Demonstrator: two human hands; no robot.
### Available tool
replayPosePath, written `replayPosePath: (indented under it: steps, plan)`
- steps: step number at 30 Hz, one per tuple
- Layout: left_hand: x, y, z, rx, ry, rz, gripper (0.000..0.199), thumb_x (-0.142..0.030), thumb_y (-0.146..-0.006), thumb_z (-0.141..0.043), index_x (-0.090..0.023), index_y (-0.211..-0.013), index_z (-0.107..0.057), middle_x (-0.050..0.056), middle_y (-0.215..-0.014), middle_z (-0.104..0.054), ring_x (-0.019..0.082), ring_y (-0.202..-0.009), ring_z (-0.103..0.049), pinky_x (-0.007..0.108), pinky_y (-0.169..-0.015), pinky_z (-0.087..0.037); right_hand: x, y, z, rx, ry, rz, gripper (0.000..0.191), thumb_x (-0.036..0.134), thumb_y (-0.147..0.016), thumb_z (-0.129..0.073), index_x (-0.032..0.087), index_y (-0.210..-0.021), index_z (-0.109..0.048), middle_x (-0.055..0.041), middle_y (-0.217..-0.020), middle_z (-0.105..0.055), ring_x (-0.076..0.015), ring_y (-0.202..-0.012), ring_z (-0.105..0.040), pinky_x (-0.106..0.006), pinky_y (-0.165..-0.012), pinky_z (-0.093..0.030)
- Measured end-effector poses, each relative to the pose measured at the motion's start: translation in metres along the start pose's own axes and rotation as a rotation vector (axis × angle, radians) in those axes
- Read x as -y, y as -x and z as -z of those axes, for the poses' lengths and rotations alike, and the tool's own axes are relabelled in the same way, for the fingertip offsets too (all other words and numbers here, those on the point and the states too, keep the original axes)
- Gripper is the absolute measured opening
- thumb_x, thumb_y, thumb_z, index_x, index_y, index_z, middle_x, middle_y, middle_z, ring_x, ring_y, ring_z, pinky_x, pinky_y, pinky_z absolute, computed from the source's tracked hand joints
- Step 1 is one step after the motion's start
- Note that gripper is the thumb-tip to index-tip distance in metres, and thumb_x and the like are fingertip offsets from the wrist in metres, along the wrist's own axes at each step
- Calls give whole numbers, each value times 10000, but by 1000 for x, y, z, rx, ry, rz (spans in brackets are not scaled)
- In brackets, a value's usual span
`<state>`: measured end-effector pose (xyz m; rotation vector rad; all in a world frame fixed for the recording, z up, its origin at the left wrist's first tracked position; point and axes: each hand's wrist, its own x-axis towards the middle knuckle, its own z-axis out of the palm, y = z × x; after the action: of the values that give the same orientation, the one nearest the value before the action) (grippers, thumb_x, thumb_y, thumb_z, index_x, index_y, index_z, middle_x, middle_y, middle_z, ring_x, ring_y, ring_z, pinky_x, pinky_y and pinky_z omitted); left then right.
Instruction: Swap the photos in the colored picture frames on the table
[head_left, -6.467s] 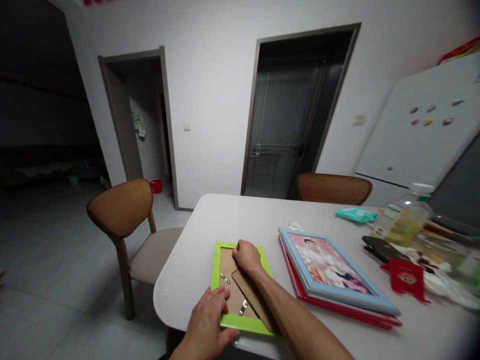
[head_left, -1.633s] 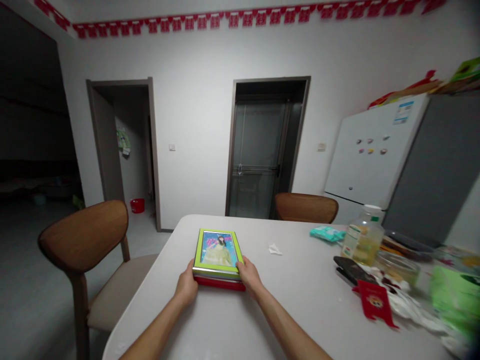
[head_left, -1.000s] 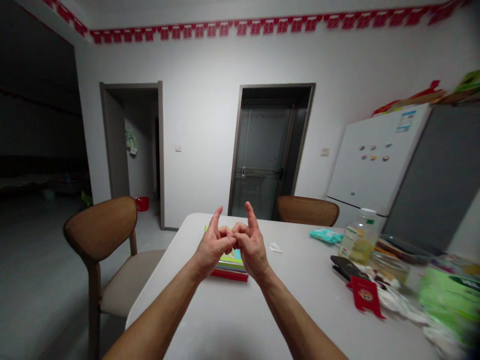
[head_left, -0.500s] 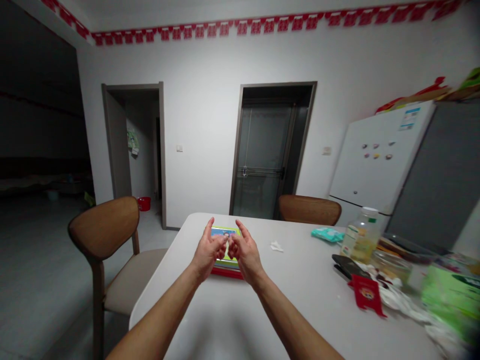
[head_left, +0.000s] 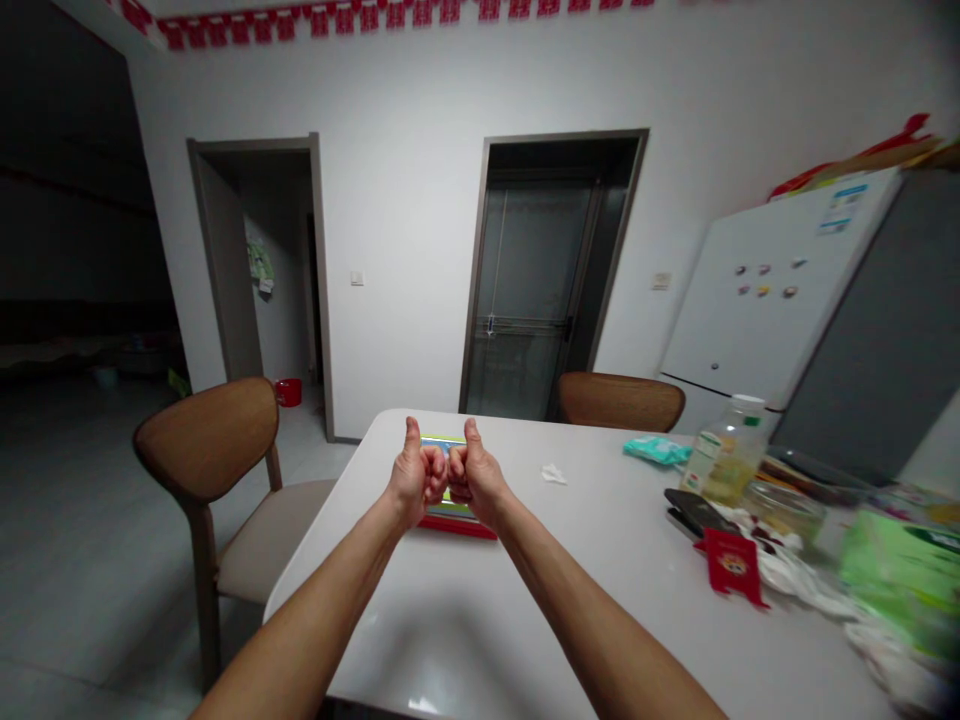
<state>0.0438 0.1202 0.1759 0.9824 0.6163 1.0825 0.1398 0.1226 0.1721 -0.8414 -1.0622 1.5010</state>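
My left hand [head_left: 417, 476] is closed in a fist with its thumb pointing up. Beside it my right hand [head_left: 477, 474] makes the same shape, thumb raised, fingers curled in. The knuckles face each other and are close together; whether they touch I cannot tell. No object shows in either fist. Behind and below the hands lies a flat box [head_left: 459, 528] with a red front edge and a green and blue top, mostly hidden by them, on the white table [head_left: 585, 580].
Right of the hands lies a crumpled tissue [head_left: 553, 474]. Farther right are a teal packet [head_left: 657, 450], a plastic bottle [head_left: 726, 455], a dark wallet-like object [head_left: 699, 512], a red packet [head_left: 733, 564] and a green tissue pack [head_left: 900, 575]. Wooden chairs stand left [head_left: 214, 440] and behind [head_left: 621, 402].
My fingers have curled into fists and both thumbs now point straight up; before, the index fingers or thumbs were stretched out. The view has tilted slightly downward.
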Motion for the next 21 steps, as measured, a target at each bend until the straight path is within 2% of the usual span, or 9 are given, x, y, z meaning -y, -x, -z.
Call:
replayPosePath:
  steps: [8, 10, 12, 13, 15, 17, 18, 21]
  plan:
    - [8, -4, 6, -36, -48, 71, 663, -726, -700, -163, -171, -385, -342, -58, -264, -324, 20, -221, -186, 156, -295, -81, -9, -3, 9, 48, 141, -47, 577, 707, -677, -222, 194, -415, -254, 94, -307, -184, -33, -278, -120, -175, -310, -90]
    - [11, -8, 10, -69, -67, 91, 660, -727, -695, -183, -168, -391, -357, -60, -266, -328, 21, -227, -197, 155, -298, -102, -15, -10, 14, 13, 361, 17, 575, 690, -703, -139, 198, -440, -281, 90, -330, -200, -43, -289, -150, -185, -316, -149]
    - [18, -12, 19, -135, -94, 110, 636, -708, -701, -249, -157, -417, -394, -61, -285, -357, 22, -237, -238, 149, -302, -130, -26, -17, 24, -94, 739, 118, 578, 631, -748, -104, 190, -494, -377, 66, -380, -306, -59, -324, -265, -200, -363, -248]
    - [23, -14, 25, -181, -108, 116, 609, -681, -712, -297, -151, -440, -419, -63, -303, -377, 22, -247, -266, 145, -305, -148, -32, -21, 31, -155, 932, 167, 560, 598, -765, -144, 179, -540, -439, 42, -430, -384, -72, -377, -350, -211, -414, -298]
    - [36, -16, 42, -285, -132, 128, 517, -590, -749, -392, -137, -511, -467, -69, -358, -422, 25, -276, -328, 139, -314, -200, -45, -24, 46, -224, 1166, 219, 425, 535, -733, -365, 156, -657, -541, -18, -597, -519, -119, -577, -485, -244, -549, -351]
    - [52, -15, 58, -365, -145, 154, 412, -483, -796, -428, -126, -606, -508, -67, -448, -474, 33, -324, -389, 152, -341, -288, -56, -23, 60, -231, 1277, 246, 289, 404, -605, -596, 169, -772, -582, -54, -786, -562, -183, -791, -493, -291, -676, -338]
    - [60, -14, 64, -394, -148, 168, 353, -430, -818, -433, -124, -667, -524, -62, -507, -504, 39, -359, -423, 164, -369, -338, -61, -21, 65, -226, 1328, 262, 284, 324, -569, -637, 182, -811, -587, -60, -852, -558, -204, -861, -471, -312, -722, -318]
    - [82, -10, 73, -434, -138, 175, 234, -330, -824, -471, -116, -761, -543, -22, -597, -566, 72, -440, -511, 200, -423, -415, -69, -12, 70, -183, 1440, 314, 230, 176, -601, -596, 197, -830, -591, -60, -910, -543, -206, -924, -435, -329, -781, -273]
